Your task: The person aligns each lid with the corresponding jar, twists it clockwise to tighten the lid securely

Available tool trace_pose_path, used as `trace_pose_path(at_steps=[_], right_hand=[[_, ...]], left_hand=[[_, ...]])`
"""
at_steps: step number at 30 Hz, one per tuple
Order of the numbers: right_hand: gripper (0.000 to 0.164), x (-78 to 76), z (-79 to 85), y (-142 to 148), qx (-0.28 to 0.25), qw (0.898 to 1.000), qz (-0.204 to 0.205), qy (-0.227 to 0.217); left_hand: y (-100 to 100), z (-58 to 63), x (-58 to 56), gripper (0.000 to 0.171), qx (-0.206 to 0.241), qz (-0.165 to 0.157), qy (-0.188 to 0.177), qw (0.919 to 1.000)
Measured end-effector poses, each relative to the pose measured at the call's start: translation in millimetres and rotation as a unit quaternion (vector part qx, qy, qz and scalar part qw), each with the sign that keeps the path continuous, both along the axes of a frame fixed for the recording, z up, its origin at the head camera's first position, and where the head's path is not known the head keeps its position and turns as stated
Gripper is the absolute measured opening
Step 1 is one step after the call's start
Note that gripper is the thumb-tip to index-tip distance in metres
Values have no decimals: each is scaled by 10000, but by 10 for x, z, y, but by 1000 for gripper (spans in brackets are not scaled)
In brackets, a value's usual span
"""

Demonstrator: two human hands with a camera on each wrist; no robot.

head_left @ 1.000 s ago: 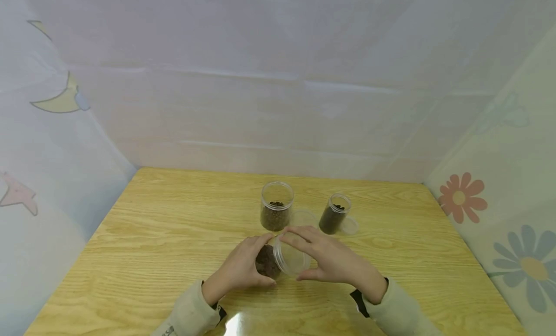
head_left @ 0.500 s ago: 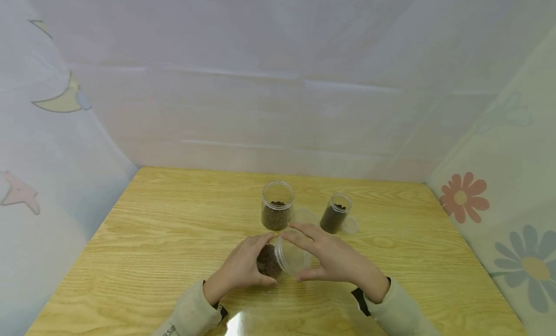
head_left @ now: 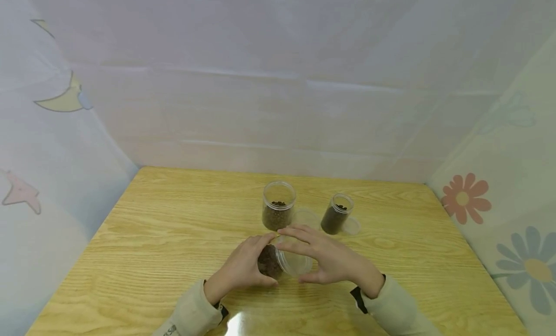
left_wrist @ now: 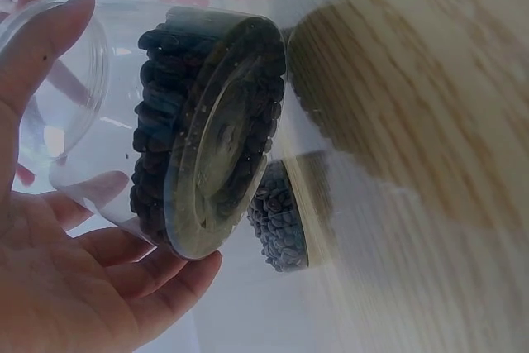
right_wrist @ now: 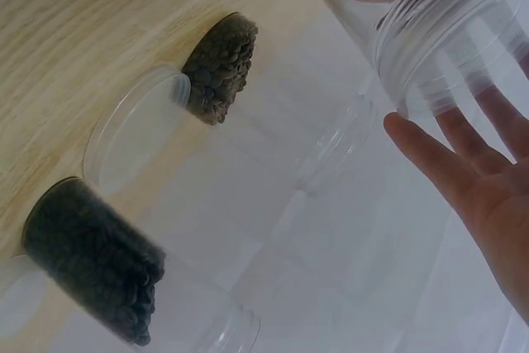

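Observation:
My left hand grips the body of a clear jar holding dark beans at its base. The jar lies tilted close over the table, its mouth end toward the right hand. In the left wrist view, thumb and fingers reach round the jar's clear upper part. At the mouth end, my right hand holds the clear round lid, thumb at the near side and fingers over the far edge. Ridged rings show beside the lid in the right wrist view.
Behind the hands stands a wide jar part-filled with brown beans, its top uncovered. To its right is a narrower uncovered jar of black beans. A clear lid and a smaller lid lie beside them on the wooden table.
My right hand's fingers have shifted slightly leftward over the lid since half a second ago. The left hand and the jar stay almost in place.

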State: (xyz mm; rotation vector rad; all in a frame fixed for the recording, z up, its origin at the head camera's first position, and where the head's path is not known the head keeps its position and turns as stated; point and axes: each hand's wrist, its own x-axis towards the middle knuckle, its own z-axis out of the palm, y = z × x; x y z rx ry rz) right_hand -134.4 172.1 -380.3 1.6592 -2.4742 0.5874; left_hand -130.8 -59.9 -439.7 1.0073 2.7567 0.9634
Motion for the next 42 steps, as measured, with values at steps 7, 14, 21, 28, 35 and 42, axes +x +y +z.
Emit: trace_pose_path(at_steps=[7,14,21,28,35,42], right_hand=[[82,15,1,-13,-37,9999,-141,58],[81,63,5,-37,-102,9985,-505,175],[83,87,31,-38,115,9980,-624,-33],[80,66,54,8,183,9995,-248,76],[81,22,23,27,-34,9976,177,667],[75,12,-16,19,-149,9980,117,601]], left_hand=[[0,-9,3,95,-5,29,27,10000],[5,-6,-2,96,-30,17,143,9999],[5,3,7,95,-43,67,109,9999],[2,1,8,95,-11,97,-89,9999],[-12,2,3,94,63,156,-240,9996],[-14,-4,1,94,81,157,-229,9996]])
